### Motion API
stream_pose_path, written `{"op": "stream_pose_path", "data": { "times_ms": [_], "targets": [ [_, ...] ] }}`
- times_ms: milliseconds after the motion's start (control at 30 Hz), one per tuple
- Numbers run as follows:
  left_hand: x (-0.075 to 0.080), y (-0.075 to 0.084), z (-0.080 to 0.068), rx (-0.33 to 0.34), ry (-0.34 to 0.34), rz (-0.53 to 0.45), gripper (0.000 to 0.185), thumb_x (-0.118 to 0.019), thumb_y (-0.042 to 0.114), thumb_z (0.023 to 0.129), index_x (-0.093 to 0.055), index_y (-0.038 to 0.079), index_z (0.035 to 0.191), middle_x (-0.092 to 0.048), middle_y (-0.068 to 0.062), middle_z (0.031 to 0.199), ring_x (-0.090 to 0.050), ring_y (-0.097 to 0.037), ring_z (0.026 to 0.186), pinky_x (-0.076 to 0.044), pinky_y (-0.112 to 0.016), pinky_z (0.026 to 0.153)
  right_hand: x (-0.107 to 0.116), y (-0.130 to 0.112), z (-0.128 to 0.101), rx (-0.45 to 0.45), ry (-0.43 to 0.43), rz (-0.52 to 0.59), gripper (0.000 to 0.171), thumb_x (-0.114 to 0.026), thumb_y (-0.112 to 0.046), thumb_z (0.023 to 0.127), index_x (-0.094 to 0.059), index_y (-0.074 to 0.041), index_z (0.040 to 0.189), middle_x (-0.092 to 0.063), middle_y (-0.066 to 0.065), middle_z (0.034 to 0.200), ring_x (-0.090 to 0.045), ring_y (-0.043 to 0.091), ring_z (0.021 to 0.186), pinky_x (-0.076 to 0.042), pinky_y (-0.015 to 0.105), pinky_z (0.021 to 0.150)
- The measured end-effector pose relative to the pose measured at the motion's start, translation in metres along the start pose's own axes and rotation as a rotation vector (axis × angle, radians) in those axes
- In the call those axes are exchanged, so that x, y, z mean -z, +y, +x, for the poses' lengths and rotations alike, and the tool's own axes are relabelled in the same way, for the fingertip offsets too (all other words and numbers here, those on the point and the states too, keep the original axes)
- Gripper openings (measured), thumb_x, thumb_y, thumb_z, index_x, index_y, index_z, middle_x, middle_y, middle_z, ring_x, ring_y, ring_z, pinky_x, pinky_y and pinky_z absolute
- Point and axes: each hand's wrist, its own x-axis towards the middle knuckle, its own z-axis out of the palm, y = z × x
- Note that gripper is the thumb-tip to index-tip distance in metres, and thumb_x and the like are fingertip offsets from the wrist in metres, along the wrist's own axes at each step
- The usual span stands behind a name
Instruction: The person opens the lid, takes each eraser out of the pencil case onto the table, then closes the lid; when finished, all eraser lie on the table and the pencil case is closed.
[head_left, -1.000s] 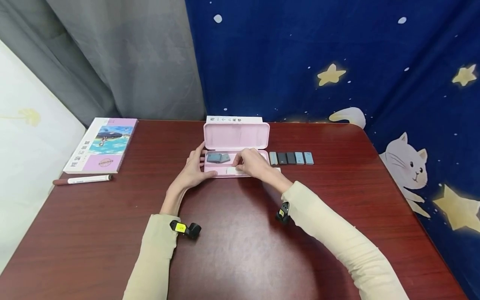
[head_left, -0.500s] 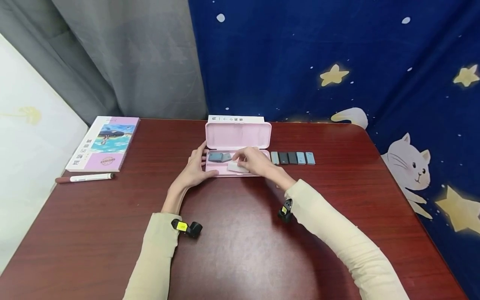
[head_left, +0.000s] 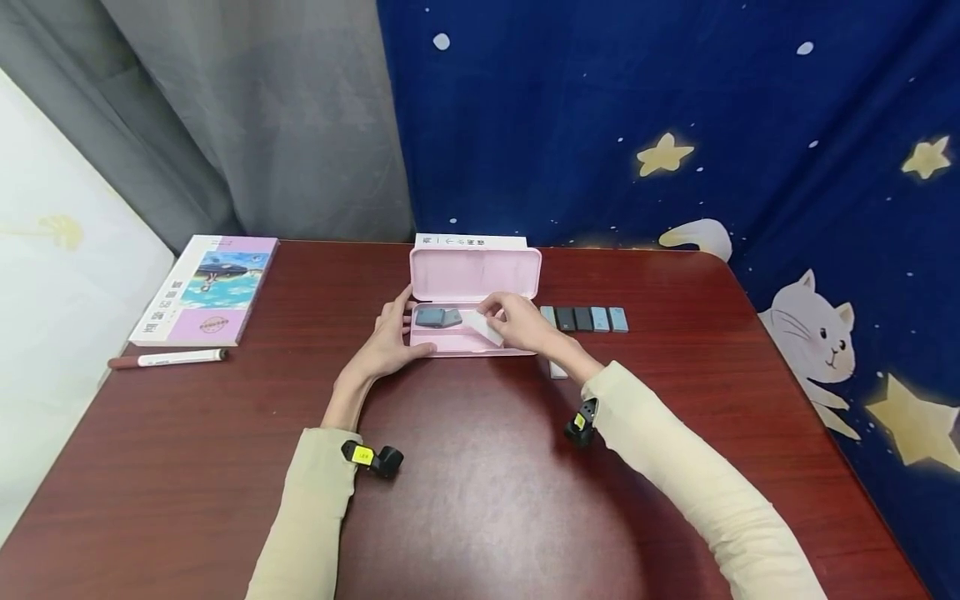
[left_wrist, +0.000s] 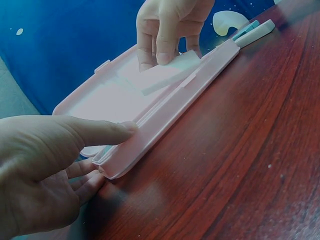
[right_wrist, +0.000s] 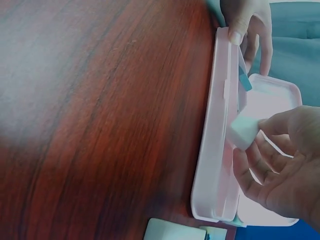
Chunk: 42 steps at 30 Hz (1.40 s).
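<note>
Blue cloth point(head_left: 525, 125) with yellow stars and a gray cat point(head_left: 813, 329) hung behind a shiny red-brown table point(head_left: 480, 500), next to a gray curtain point(head_left: 300, 125). On the table, the person's left hand point(head_left: 386, 343) held one end of a pink case point(head_left: 450, 344), with the thumb on the front edge and the other fingers around the end and back. The case's pink lid point(head_left: 476, 275) stood up behind both hands. The right hand point(head_left: 519, 323) pinched a white block point(head_left: 483, 327) between its thumb and fingers. The block was tipped over the case, just in front of those fingertips, but nobody could tell if it touched the case. Two gray-blue blocks point(head_left: 430, 317) sat in the case, between the two hands. To the right of the right hand, a row of small blocks point(head_left: 582, 319) lay side by side, some dark and some light blue. A white piece point(head_left: 558, 371) poked out from under the right wrist. Well to the left of the left hand lay a thick book point(head_left: 217, 283) and a pen point(head_left: 168, 359).
</note>
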Motion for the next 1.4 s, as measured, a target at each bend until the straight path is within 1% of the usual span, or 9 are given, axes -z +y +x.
{"op": "stream_pose_path", "data": {
  "times_ms": [100, 267, 333, 467, 600, 767, 900, 1133, 1400],
  "targets": [
    [0.0, 0.0, 0.001, -0.011, -0.003, -0.002, 0.104, -0.079, 0.008, 0.079, -0.008, 0.003, 0.154, -0.03, -0.022, 0.137, -0.031, -0.037, 0.123, -0.036, -0.047, 0.101, 0.002, 0.003, -0.005, -0.034, 0.034, 0.065, 0.022, -0.058, 0.001, 0.09, -0.065, 0.002, 0.111, -0.065, 0.014, 0.094, -0.061, 0.025, 0.085, -0.051, 0.032, 0.074],
    [0.0, -0.001, 0.0, -0.008, 0.006, -0.007, 0.103, -0.079, 0.006, 0.078, -0.009, 0.004, 0.154, -0.031, -0.022, 0.137, -0.031, -0.037, 0.123, -0.037, -0.047, 0.102, 0.003, 0.008, -0.012, -0.065, 0.077, 0.143, 0.034, -0.057, 0.0, 0.091, -0.056, -0.004, 0.125, -0.065, 0.014, 0.095, -0.063, 0.025, 0.084, -0.052, 0.032, 0.07],
    [0.0, -0.001, 0.0, -0.009, 0.01, -0.008, 0.103, -0.079, 0.005, 0.078, -0.009, 0.003, 0.154, -0.031, -0.022, 0.137, -0.031, -0.038, 0.124, -0.037, -0.047, 0.102, 0.003, 0.009, -0.014, -0.073, 0.084, 0.174, 0.037, -0.056, 0.0, 0.092, -0.053, -0.007, 0.128, -0.064, 0.015, 0.096, -0.063, 0.025, 0.083, -0.053, 0.033, 0.068],
    [0.0, 0.0, 0.001, -0.009, 0.008, -0.011, 0.103, -0.079, 0.006, 0.078, -0.009, 0.004, 0.154, -0.031, -0.022, 0.137, -0.031, -0.038, 0.124, -0.037, -0.047, 0.102, 0.005, 0.009, -0.02, -0.113, 0.091, 0.245, 0.035, -0.055, 0.0, 0.091, -0.056, -0.009, 0.125, -0.061, 0.015, 0.094, -0.062, 0.023, 0.078, -0.056, 0.034, 0.061],
    [-0.001, 0.002, 0.001, -0.005, 0.003, -0.007, 0.103, -0.079, 0.008, 0.078, -0.009, 0.004, 0.154, -0.031, -0.022, 0.137, -0.031, -0.038, 0.124, -0.037, -0.047, 0.102, 0.009, 0.014, -0.027, -0.159, 0.105, 0.302, 0.032, -0.057, 0.001, 0.091, -0.059, -0.009, 0.121, -0.061, 0.014, 0.09, -0.062, 0.021, 0.068, -0.055, 0.031, 0.055],
    [-0.001, 0.003, 0.0, 0.0, 0.001, -0.005, 0.104, -0.079, 0.009, 0.078, -0.009, 0.004, 0.154, -0.03, -0.022, 0.138, -0.031, -0.038, 0.124, -0.037, -0.047, 0.102, 0.015, 0.024, -0.038, -0.21, 0.111, 0.378, 0.032, -0.057, 0.0, 0.091, -0.058, -0.006, 0.122, -0.063, 0.015, 0.089, -0.061, 0.022, 0.058, -0.057, 0.038, 0.057],
    [0.0, 0.002, 0.0, 0.005, 0.011, -0.005, 0.104, -0.08, 0.008, 0.078, -0.01, 0.004, 0.154, -0.031, -0.022, 0.138, -0.031, -0.037, 0.124, -0.038, -0.047, 0.102, 0.021, 0.031, -0.048, -0.255, 0.109, 0.437, 0.033, -0.056, 0.001, 0.091, -0.057, -0.003, 0.124, -0.063, 0.018, 0.09, -0.059, 0.023, 0.058, -0.057, 0.045, 0.061],
    [-0.001, -0.002, 0.0, 0.005, 0.017, 0.007, 0.103, -0.079, 0.007, 0.078, -0.01, 0.003, 0.154, -0.031, -0.022, 0.138, -0.032, -0.037, 0.124, -0.038, -0.047, 0.102, 0.03, 0.043, -0.065, -0.31, 0.112, 0.479, 0.035, -0.054, 0.003, 0.09, -0.054, 0.001, 0.126, -0.062, 0.02, 0.093, -0.06, 0.021, 0.063, -0.058, 0.039, 0.061],
    [-0.001, 0.0, 0.001, 0.017, 0.011, 0.006, 0.104, -0.079, 0.008, 0.078, -0.009, 0.004, 0.154, -0.03, -0.023, 0.138, -0.03, -0.037, 0.124, -0.038, -0.046, 0.103, 0.041, 0.062, -0.09, -0.352, 0.154, 0.509, 0.036, -0.055, 0.005, 0.091, -0.051, 0.006, 0.126, -0.06, 0.023, 0.093, -0.062, 0.02, 0.067, -0.058, 0.043, 0.063]
  ]
}}
